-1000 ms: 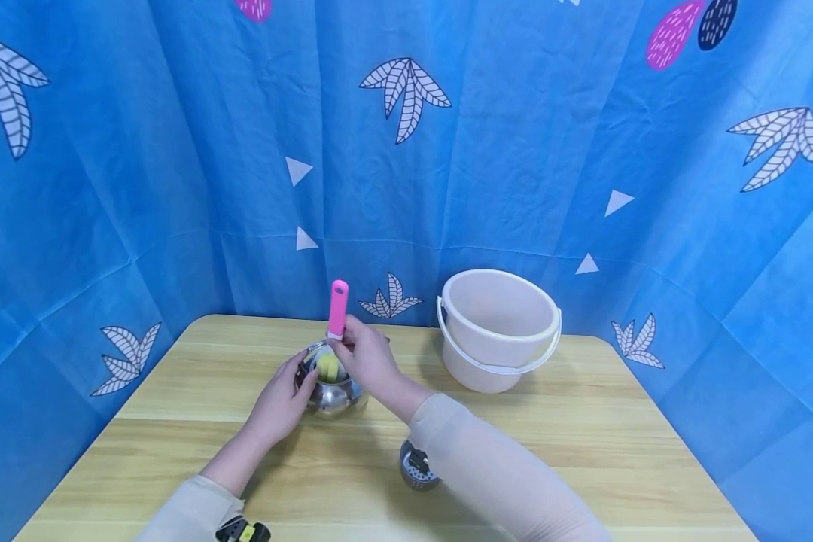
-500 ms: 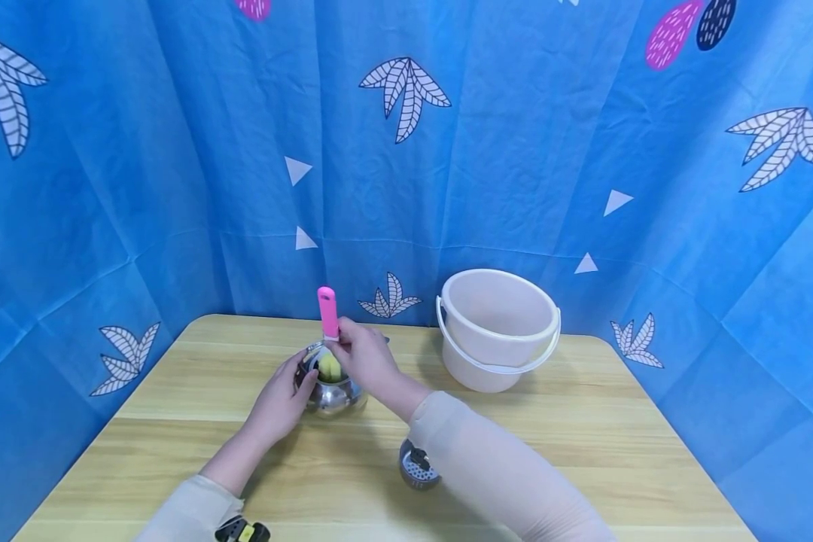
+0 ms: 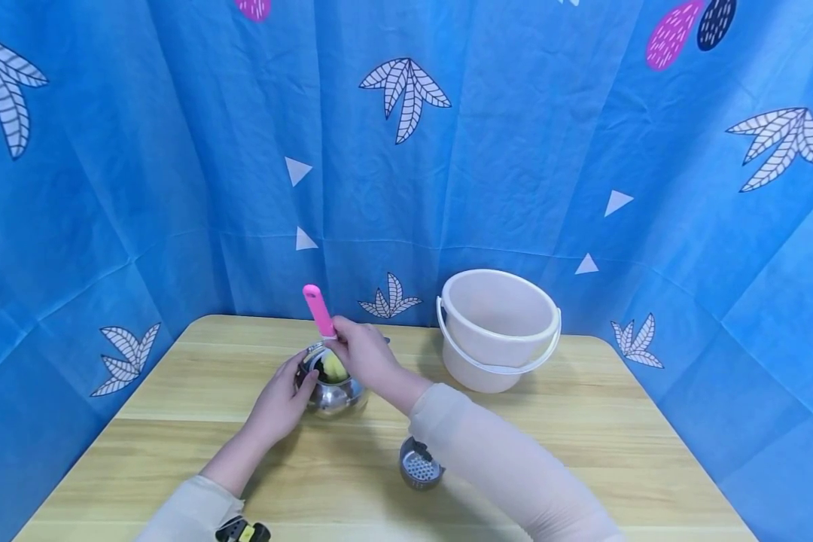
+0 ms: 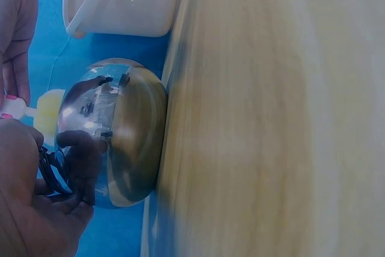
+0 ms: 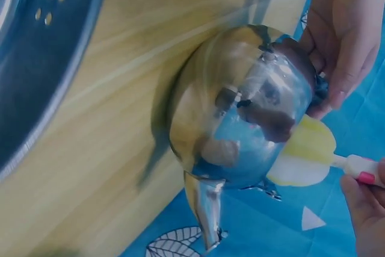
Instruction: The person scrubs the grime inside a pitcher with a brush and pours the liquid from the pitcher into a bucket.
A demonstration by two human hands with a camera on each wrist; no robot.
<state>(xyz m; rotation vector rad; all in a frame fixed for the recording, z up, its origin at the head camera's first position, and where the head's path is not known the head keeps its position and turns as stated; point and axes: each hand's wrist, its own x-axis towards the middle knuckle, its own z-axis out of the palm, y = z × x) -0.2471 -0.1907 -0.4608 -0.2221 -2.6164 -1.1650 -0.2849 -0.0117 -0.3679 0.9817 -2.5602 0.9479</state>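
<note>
A shiny steel teapot (image 3: 333, 403) stands on the table, its spout (image 5: 207, 212) visible in the right wrist view. My left hand (image 3: 284, 395) grips its near-left side at the rim, fingers and thumb around the edge. A sponge bottle brush with a pink handle (image 3: 319, 310) leans to the left. My right hand (image 3: 371, 360) pinches that handle low down, just above the teapot's mouth. The yellow-and-white sponge head (image 5: 313, 148) is partly inside the opening; its lower end is hidden by the pot wall.
A perforated metal strainer basket (image 3: 422, 468) sits on the wooden table (image 3: 569, 452), close beside and partly under the right sleeve. A white bucket (image 3: 491, 357) with its handle hanging forward stands back right. A blue patterned curtain (image 3: 515, 150) surrounds the table's sides and back.
The brush handle has swung from nearly upright to a lean toward the left, and its sponge has shifted right in the teapot's mouth. My left hand and the teapot have stayed put.
</note>
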